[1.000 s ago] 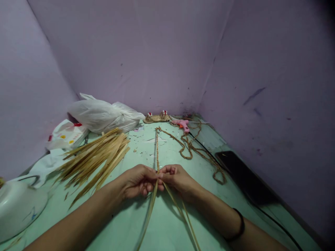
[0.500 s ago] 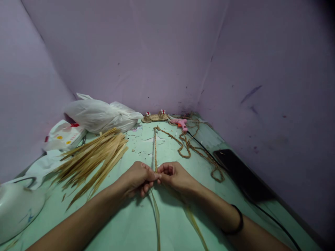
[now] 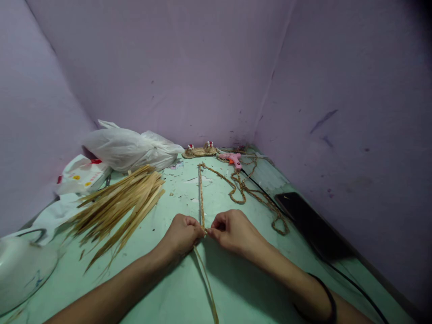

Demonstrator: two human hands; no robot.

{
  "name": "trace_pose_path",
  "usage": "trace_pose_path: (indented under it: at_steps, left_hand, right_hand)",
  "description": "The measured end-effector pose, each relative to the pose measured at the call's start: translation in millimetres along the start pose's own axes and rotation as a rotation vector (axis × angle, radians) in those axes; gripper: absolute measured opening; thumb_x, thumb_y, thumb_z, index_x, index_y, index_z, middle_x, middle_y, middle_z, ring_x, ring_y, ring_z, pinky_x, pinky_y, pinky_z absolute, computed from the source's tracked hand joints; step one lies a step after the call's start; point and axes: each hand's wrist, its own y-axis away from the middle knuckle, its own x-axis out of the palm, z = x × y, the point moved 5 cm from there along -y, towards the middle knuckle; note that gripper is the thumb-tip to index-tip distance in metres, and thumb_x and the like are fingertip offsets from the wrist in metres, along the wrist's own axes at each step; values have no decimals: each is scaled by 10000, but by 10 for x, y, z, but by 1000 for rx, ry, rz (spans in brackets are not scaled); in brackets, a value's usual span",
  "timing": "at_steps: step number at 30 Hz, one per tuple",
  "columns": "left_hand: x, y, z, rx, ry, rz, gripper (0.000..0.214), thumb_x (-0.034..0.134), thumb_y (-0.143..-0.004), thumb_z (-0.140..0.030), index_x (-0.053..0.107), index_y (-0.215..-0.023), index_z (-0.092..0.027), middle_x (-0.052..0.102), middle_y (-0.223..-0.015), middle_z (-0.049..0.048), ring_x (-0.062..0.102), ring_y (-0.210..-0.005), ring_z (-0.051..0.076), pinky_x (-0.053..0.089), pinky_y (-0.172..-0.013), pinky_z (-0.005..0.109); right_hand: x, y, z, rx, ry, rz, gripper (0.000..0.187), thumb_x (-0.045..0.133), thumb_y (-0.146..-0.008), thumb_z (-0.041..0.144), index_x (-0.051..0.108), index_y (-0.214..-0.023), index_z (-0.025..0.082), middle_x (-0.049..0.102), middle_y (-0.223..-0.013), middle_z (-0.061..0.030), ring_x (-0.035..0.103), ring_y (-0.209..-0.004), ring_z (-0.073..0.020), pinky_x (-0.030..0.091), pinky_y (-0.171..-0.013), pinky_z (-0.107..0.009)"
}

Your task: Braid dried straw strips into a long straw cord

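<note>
A braided straw cord runs straight toward me over the green table, and both hands meet at its near end. My left hand is closed, thumb and fingers pinching the cord's end. From under it a loose straw strand trails down to the bottom edge. Just right of the cord, my right hand is closed in a pinch at the same end, apparently on a strand there; its fingertips nearly touch my left thumb. The cord's far end bends at the top and continues as a slack length to the right.
Left of my hands lies a bundle of dry straw strips. A white plastic bag, a white packet and a pale bowl-like object are beyond and beside it. A pink glue gun, a black phone and woven slippers lie around.
My right hand has shifted slightly right, opening a small gap from the left. The strand beneath my right forearm is out of sight. The left hand's fingers have curled closer.
</note>
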Motion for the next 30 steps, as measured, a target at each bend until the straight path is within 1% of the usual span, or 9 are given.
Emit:
trace_pose_path:
  at_steps: [4, 7, 10, 12, 14, 19, 24, 26, 30]
  left_hand:
    - [-7, 9, 7, -49, 64, 40, 100, 454, -515, -134, 436, -419, -155, 327, -298, -62, 214, -231, 40, 103, -274, 194]
    - [-16, 7, 11, -63, 97, 81, 95, 484, -514, -165, 433, -434, -157, 340, -318, -61, 229, -242, 40, 107, -265, 184]
    - [-34, -7, 8, -46, 66, 77, 63, 494, -506, -170, 455, -459, -152, 351, -326, -64, 219, -241, 34, 111, -259, 176]
    - [-41, -17, 6, -35, 48, 67, 68, 497, -501, -173, 453, -454, -151, 345, -319, -65, 209, -237, 31, 115, -255, 174]
    - [-37, -24, 8, -30, 49, 75, 75, 507, -497, -180, 457, -451, -149, 348, -314, -65, 205, -233, 29, 114, -253, 173]
    - [-34, -40, 27, -25, 52, 88, 84, 506, -492, -181, 449, -437, -151, 331, -301, -71, 190, -227, 25, 106, -254, 173]
    - [-32, -44, 38, -34, 42, 89, 90, 503, -489, -181, 441, -429, -154, 337, -297, -66, 188, -227, 28, 106, -253, 177]
    - [-31, -40, 32, -37, 34, 89, 98, 507, -488, -181, 436, -425, -154, 330, -292, -67, 185, -227, 28, 102, -254, 177]
    - [-25, -34, -2, -29, 22, 99, 101, 506, -494, -180, 437, -424, -153, 327, -293, -68, 192, -233, 28, 110, -255, 174]
  right_hand:
    - [70, 31, 5, 28, -70, 54, 150, 526, -608, 238, 633, -569, 141, 581, -491, -35, 451, -434, -101, 253, -404, -213]
    - [87, 24, -17, 104, -216, 181, 124, 501, -596, 181, 618, -583, 141, 558, -476, -12, 445, -412, -89, 261, -393, -202]
    - [14, 4, -29, 177, -327, 338, 129, 493, -617, 176, 574, -524, 136, 505, -428, 14, 363, -345, -56, 242, -363, -193]
    - [-71, -19, -31, 186, -331, 374, 195, 488, -648, 200, 530, -468, 138, 471, -400, 24, 316, -321, -42, 233, -348, -190]
    - [-130, -34, -51, 216, -329, 378, 228, 487, -670, 216, 515, -458, 137, 468, -398, 22, 316, -313, -40, 242, -341, -186]
    - [-116, -32, -91, 249, -417, 420, 188, 499, -686, 249, 582, -575, 122, 542, -475, -10, 433, -378, -65, 264, -349, -172]
    - [-100, -52, -126, 202, -389, 446, 133, 544, -641, 211, 567, -556, 110, 497, -445, 20, 391, -375, -42, 282, -378, -161]
    - [-109, -87, -146, 171, -354, 400, 92, 546, -623, 179, 575, -575, 106, 485, -446, 29, 384, -392, -42, 292, -398, -160]
    - [-139, -171, -182, 75, -209, 224, 105, 545, -616, 186, 612, -634, 107, 513, -508, 19, 385, -446, -51, 293, -428, -165]
